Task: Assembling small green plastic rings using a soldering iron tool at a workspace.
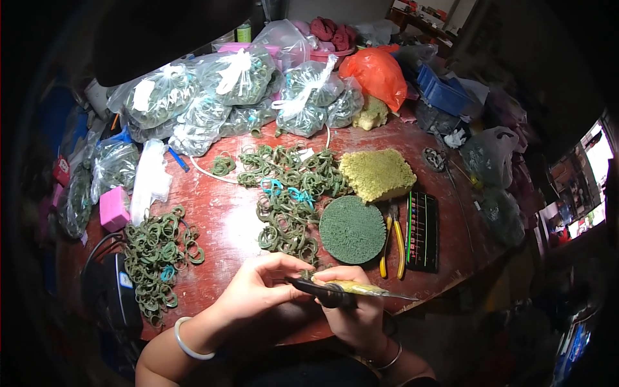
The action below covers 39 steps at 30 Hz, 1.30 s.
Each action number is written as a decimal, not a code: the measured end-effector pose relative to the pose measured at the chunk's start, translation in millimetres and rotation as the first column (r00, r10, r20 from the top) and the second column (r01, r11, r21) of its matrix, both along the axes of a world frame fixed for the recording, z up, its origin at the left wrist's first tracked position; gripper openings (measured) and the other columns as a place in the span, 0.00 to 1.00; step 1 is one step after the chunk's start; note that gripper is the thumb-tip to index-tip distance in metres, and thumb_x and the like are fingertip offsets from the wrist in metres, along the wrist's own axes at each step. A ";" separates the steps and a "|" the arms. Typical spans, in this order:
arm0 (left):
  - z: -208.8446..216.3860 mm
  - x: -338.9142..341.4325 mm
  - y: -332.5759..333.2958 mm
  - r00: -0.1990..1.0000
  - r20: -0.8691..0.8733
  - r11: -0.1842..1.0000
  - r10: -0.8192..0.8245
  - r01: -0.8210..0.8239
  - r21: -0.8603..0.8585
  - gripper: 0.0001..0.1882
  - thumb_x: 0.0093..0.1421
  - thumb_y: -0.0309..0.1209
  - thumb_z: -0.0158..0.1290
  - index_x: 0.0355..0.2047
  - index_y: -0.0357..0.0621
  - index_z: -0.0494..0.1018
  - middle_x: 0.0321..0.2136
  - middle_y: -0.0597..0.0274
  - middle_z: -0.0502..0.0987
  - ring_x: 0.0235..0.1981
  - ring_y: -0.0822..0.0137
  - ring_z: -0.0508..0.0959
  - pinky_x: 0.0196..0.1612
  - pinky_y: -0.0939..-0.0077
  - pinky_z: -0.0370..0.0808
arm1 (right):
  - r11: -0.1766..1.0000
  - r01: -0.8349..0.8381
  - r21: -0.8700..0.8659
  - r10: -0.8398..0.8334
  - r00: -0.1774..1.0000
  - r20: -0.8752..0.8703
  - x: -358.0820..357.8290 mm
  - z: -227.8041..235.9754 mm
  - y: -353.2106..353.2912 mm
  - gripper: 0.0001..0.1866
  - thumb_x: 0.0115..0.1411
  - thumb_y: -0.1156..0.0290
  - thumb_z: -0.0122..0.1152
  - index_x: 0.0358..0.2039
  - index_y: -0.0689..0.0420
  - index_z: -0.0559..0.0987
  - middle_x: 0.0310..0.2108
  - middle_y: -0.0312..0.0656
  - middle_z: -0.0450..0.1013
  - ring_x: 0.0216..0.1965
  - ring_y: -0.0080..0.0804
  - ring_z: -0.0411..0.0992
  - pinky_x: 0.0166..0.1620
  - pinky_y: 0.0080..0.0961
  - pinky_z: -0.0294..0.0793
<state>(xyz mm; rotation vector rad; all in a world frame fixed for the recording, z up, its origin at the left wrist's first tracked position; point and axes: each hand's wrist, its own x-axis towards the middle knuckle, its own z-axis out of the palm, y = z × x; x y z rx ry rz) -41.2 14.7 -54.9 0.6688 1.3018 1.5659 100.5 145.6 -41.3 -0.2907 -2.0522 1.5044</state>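
Observation:
My left hand (264, 287) is closed in a pinch near the table's front edge, its fingertips almost meeting my right hand. What it holds is mostly hidden; a bit of green shows between the fingertips. My right hand (358, 319) is wrapped round a slim yellow-handled tool (354, 287) whose thin metal point sticks out to the right. A black-handled tool (325, 293) crosses the same hand, its left end by my left fingers. Just beyond lie a heap of small green rings (284, 222) with a few bright blue ones, and a round green pad (353, 230).
Another ring heap (158, 258) lies left, by a pink block (115, 209) and blue pen (178, 160). A yellow sponge (377, 174), yellow-handled pliers (400, 251) and a lit phone (422, 232) lie right. Knotted clear bags (238, 77) and a red bag (374, 74) line the back.

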 end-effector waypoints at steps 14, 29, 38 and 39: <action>9.9 3.1 2.3 0.999 0.038 1.000 0.020 -0.020 0.004 0.17 0.57 0.23 0.59 0.46 0.32 0.72 0.37 0.58 0.78 0.39 0.69 0.79 0.44 0.77 0.77 | 0.997 0.052 -0.055 -0.053 0.998 -0.022 -1.4 -6.7 -5.0 0.11 0.52 0.81 0.63 0.37 0.62 0.76 0.35 0.43 0.76 0.35 0.34 0.76 0.38 0.25 0.75; 3.5 5.6 1.3 1.000 0.027 1.000 0.008 -0.009 0.009 0.17 0.57 0.23 0.60 0.46 0.34 0.73 0.33 0.62 0.79 0.36 0.76 0.78 0.41 0.82 0.76 | 0.995 0.064 -0.079 -0.062 0.998 0.026 11.2 2.7 1.3 0.10 0.56 0.79 0.64 0.38 0.64 0.75 0.34 0.42 0.75 0.35 0.25 0.74 0.40 0.20 0.73; 8.5 8.0 2.1 0.992 -0.127 1.000 0.007 -0.007 0.005 0.16 0.56 0.24 0.61 0.46 0.35 0.73 0.32 0.62 0.79 0.35 0.75 0.79 0.39 0.82 0.77 | 0.996 0.035 0.082 -0.031 0.998 -0.049 3.5 -6.0 1.2 0.08 0.57 0.83 0.60 0.38 0.66 0.73 0.29 0.40 0.74 0.25 0.20 0.74 0.30 0.17 0.75; 9.4 8.5 2.7 0.992 -0.126 1.000 0.009 -0.008 0.004 0.16 0.56 0.24 0.61 0.46 0.35 0.73 0.32 0.62 0.79 0.35 0.75 0.79 0.39 0.82 0.77 | 0.996 0.033 0.082 -0.030 0.998 -0.048 3.5 -7.6 0.3 0.08 0.57 0.83 0.60 0.38 0.66 0.73 0.29 0.40 0.74 0.25 0.20 0.74 0.30 0.17 0.75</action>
